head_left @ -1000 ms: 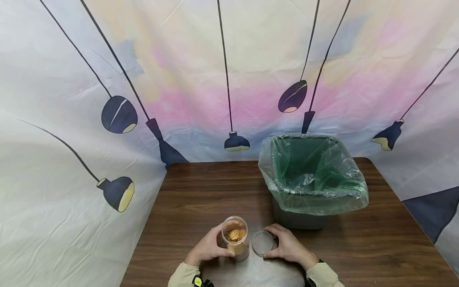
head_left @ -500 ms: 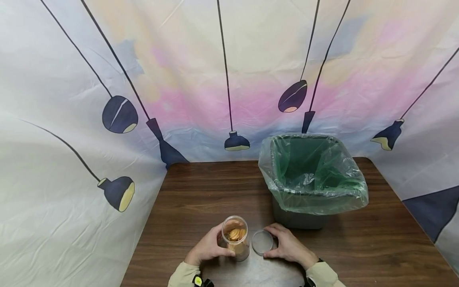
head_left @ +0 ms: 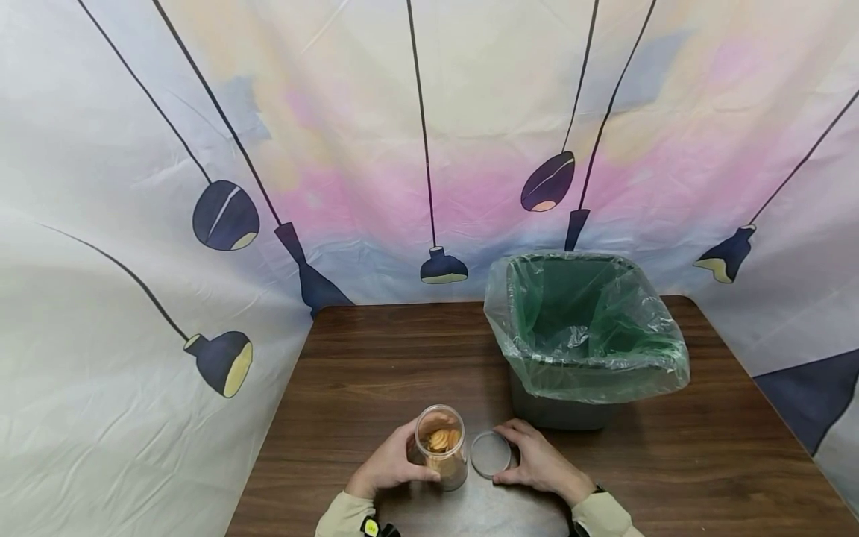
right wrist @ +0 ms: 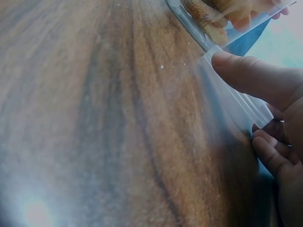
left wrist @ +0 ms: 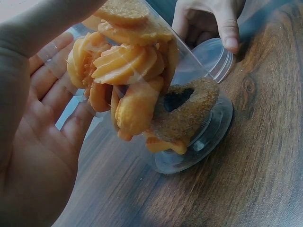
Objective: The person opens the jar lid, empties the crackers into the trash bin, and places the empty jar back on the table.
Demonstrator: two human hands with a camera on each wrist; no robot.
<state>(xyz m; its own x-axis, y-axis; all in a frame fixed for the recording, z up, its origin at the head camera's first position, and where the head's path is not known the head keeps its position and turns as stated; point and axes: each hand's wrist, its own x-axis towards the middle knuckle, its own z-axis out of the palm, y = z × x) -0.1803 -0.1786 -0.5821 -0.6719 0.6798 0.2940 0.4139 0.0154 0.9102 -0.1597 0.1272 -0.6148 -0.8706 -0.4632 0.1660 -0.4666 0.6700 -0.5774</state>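
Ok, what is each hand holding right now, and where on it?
Left hand grips the open cookie jar round its side wall. Right hand pinches the clear lid by its rim.

One jar (head_left: pixel 441 446) (cookies inside), one lid (head_left: pixel 491 453), one bin (head_left: pixel 582 339), two hands

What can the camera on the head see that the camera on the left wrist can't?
Only the head view shows the bin with its green bag, the curtain printed with lamps, and the left hand wrapped round the jar from outside. Only the left wrist view shows the cookies up close, including one dark ring cookie. Both show the jar standing open on the table, and the right hand holding the clear lid beside it.
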